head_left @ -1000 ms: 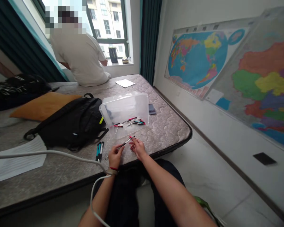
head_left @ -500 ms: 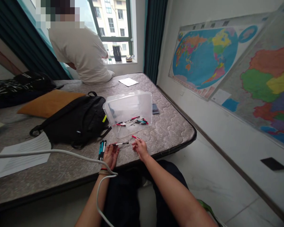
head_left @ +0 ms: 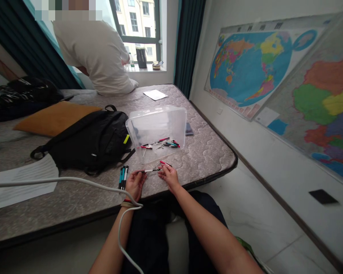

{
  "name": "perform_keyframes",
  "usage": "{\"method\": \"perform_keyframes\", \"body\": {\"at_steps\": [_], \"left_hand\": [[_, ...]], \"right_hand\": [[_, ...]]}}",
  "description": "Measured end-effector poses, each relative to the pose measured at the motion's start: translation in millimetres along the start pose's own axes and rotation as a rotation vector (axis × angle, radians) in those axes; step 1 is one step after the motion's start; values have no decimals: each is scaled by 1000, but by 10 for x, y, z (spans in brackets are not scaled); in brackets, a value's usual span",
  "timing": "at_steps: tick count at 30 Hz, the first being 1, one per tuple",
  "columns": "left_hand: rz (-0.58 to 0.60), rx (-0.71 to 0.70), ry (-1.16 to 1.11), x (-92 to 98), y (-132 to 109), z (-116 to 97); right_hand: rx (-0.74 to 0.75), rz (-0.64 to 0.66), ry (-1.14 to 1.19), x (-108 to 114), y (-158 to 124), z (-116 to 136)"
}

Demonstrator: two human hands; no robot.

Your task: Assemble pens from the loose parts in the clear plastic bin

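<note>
1. The slim black-and-white pen (head_left: 152, 170) could slip from the fingertips, likely if the left hand (head_left: 135, 185) and right hand (head_left: 169, 178) pull unevenly.
2. The slack white cable (head_left: 74, 179) could snag the left arm if it swings.
3. Left thumb and fingers close on the pen's left end.
4. Right fingertips pinch together at its right end.
5. The pen spans both hands over the grey quilted mattress (head_left: 205, 156), nearer than the clear plastic box (head_left: 175, 121).

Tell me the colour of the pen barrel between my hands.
The pen barrel is white, dark near the left hand; best in head view.
</note>
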State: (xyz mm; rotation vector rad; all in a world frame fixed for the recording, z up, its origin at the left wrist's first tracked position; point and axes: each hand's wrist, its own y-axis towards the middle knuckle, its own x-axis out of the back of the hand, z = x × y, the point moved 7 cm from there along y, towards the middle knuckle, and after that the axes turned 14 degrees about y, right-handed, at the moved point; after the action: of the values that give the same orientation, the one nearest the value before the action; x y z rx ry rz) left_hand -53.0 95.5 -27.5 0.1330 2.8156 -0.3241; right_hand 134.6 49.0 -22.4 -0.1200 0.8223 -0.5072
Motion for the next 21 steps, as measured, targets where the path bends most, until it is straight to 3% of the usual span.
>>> {"method": "perform_keyframes", "body": {"at_steps": [6, 15, 21], "left_hand": [[49, -52, 163, -116, -28, -25], [180, -198, 603, -316, -97, -38], [148, -323, 875, -399, -165, -101]], "right_hand": [[-91, 57, 14, -19, -11, -33], [-114, 86, 129, -42, -48, 23], [-76, 87, 60, -50, -57, 38]]}}
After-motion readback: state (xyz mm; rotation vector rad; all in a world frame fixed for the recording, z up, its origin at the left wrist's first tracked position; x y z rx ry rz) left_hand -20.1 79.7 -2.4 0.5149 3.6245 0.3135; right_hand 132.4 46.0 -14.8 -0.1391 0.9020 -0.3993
